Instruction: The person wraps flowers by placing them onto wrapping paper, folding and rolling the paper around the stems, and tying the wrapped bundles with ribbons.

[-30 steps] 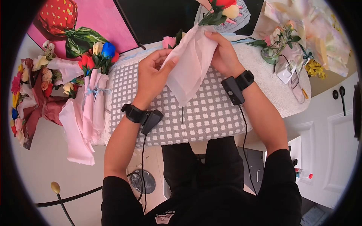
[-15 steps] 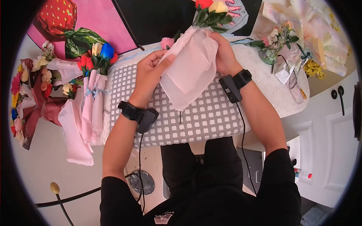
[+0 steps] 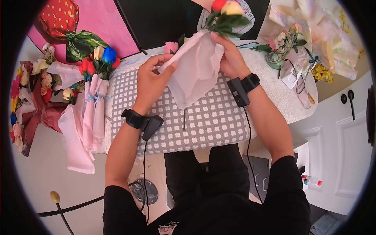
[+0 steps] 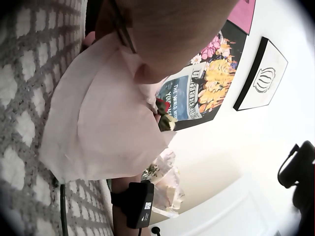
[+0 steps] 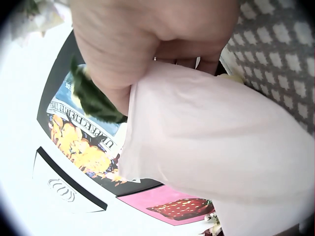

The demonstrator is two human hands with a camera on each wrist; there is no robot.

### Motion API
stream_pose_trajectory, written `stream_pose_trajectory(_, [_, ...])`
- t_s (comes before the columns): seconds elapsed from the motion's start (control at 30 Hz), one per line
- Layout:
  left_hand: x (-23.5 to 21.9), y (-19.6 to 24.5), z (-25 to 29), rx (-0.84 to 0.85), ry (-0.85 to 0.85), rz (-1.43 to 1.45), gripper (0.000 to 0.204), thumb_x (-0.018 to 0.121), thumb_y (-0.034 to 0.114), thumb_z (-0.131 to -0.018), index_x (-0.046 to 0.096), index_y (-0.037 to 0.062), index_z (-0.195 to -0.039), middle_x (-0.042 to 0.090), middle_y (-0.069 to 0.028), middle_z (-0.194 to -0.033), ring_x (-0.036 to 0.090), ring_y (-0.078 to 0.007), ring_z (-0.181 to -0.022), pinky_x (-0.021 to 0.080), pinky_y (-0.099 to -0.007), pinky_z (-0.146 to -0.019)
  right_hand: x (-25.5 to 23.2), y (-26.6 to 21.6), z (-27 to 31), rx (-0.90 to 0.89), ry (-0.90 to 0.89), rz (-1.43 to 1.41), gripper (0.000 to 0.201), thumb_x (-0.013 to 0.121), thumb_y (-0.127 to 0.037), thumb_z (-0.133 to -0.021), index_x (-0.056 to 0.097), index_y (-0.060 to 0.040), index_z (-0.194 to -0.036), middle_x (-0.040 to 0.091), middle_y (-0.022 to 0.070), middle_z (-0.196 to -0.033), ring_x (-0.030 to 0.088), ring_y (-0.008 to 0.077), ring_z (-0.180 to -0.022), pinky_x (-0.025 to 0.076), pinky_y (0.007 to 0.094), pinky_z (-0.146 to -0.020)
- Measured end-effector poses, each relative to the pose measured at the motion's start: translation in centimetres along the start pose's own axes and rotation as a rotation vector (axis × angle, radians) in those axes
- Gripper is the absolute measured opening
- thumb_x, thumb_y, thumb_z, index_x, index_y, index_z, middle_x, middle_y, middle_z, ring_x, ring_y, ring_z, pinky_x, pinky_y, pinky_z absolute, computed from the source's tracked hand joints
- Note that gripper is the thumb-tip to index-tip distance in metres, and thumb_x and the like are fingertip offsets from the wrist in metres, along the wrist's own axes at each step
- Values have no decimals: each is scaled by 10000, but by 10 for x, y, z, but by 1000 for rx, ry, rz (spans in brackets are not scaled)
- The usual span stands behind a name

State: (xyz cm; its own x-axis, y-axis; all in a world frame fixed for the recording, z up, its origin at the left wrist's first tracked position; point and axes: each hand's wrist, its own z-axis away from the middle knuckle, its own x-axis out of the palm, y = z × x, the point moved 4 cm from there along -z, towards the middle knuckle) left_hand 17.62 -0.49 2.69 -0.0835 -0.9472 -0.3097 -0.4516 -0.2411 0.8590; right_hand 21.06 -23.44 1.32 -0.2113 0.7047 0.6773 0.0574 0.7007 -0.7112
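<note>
Pale pink wrapping paper (image 3: 196, 74) hangs in a loose cone between both hands over the checked cushion. My left hand (image 3: 152, 80) pinches its upper left edge between thumb and fingers. On the other side my right hand (image 3: 232, 58) holds the paper's upper right edge, thumb near the top; its other fingers are partly behind the sheet. A red rose (image 3: 219, 4) and a cream rose (image 3: 232, 8) with green leaves (image 3: 225, 24) rise above the paper. Below the paper's lower tip a thin dark stem (image 3: 184, 119) sticks out. In the right wrist view the paper (image 5: 216, 137) covers much of the scene.
The grey-and-white cushion (image 3: 156, 137) lies on a white table. To the left are wrapped rose bundles (image 3: 94, 98) and a dark red bouquet (image 3: 43, 105). A pink flower (image 3: 170, 47) lies behind the left hand. A glass vase (image 3: 275, 60) stands at the right.
The paper first spread wider, then narrowed, its lower tip lifting slightly. The rose heads swung left, then back to the right. Both hands kept hold of the paper.
</note>
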Motion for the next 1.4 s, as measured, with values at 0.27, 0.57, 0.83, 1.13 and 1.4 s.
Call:
stream_pose_trajectory(0.27, [-4,-6,0,-32,-70,-86,263,582,168,-991,654,-30,-1149,692,-35,-944,596,-56,-839,480,-213,-754,2,-3,3,89,-20,-24,351,614,-153,-936,521,-68,-1264,631,84,-1147,640,195,-1008,535,351,-885])
stream_pose_trajectory(0.57, [4,4,5,-335,-194,253,320,609,167,-969,572,3,-1242,688,-42,-946,637,-96,-863,495,-224,-765,9,-3,7,142,-27,45,272,626,-286,-954,579,-79,-1124,630,40,-1054,640,164,-933,548,342,-823])
stream_pose_trajectory(0.83, [1,1,-1,-23,-116,179,300,654,160,-945,617,-21,-1182,671,-40,-1030,621,-83,-902,488,-227,-840,-10,-1,1,102,33,7,220,670,-285,-935,595,-93,-1011,626,19,-974,638,141,-872,550,321,-776])
stream_pose_trajectory(1.13, [-2,4,1,-290,-106,537,348,592,264,-987,653,-31,-1162,702,-50,-1029,650,-87,-879,497,-215,-788,9,-7,10,123,-4,68,259,656,-312,-942,605,-80,-1046,650,35,-944,648,138,-843,554,305,-762])
stream_pose_trajectory(1.4, [1,-8,7,-584,-203,603,389,520,327,-1015,623,16,-1226,691,-41,-1080,661,-88,-927,527,-248,-830,10,-7,6,52,-64,115,308,617,-340,-967,620,-66,-1108,648,33,-971,645,133,-817,553,304,-749])
